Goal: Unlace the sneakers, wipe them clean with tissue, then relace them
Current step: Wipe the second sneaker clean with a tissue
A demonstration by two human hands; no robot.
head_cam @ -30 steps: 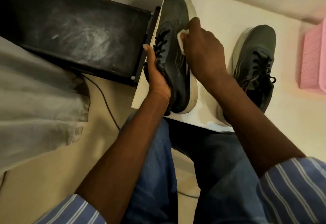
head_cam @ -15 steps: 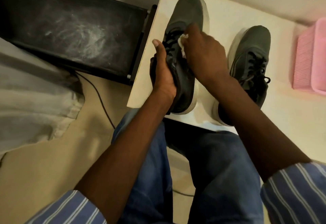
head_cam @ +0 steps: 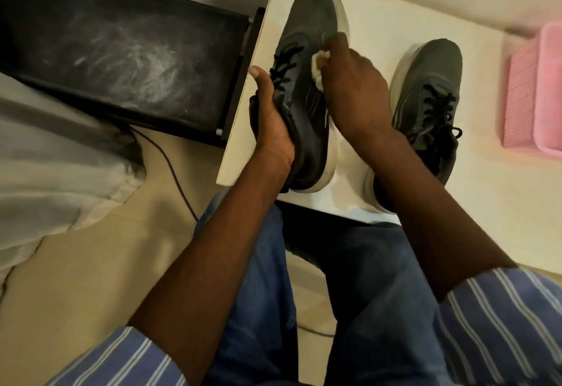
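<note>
Two dark grey sneakers with white soles and black laces stand on a white table [head_cam: 380,14]. My left hand [head_cam: 270,118] grips the heel and collar of the left sneaker [head_cam: 310,29], tilting it on its side. My right hand [head_cam: 352,87] holds a crumpled white tissue [head_cam: 317,64] and presses it against that sneaker's upper beside the laces. The right sneaker [head_cam: 431,81] lies laced to the right, partly hidden by my right forearm.
A dusty black box [head_cam: 115,44] lies on the floor left of the table. A pink basket [head_cam: 538,93] sits at the table's right edge. A grey cloth [head_cam: 51,148] and a black cable [head_cam: 173,172] lie on the floor at left.
My right hand has slid the tissue along the left sneaker's side toward the toe and laces. My left hand keeps its grip while the shoe has tilted slightly.
</note>
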